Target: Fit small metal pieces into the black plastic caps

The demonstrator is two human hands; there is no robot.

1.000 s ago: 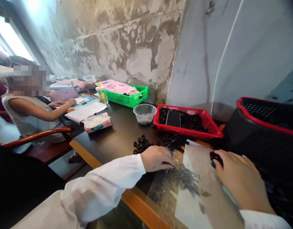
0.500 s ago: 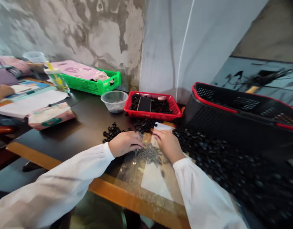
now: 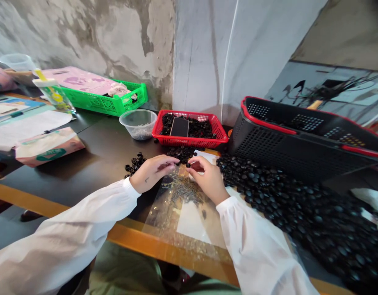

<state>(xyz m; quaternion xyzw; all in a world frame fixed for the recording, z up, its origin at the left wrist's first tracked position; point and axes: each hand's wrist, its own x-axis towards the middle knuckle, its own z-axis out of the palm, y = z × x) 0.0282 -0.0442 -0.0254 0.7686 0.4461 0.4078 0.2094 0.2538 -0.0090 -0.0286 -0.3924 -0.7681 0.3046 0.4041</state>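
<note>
well — black piece (image 3: 188, 165) between right fingertips (image 3: 192, 160)

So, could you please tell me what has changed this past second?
The right hand moved left toward the left hand and pinches one small black piece. The left hand drew away from the grey pins; whether it holds any is unclear. The red basket and clear bowl stayed put.

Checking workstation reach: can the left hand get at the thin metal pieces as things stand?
Probably yes: the left hand is close beside the thin metal pieces, and nothing visible stands between them.
</note>
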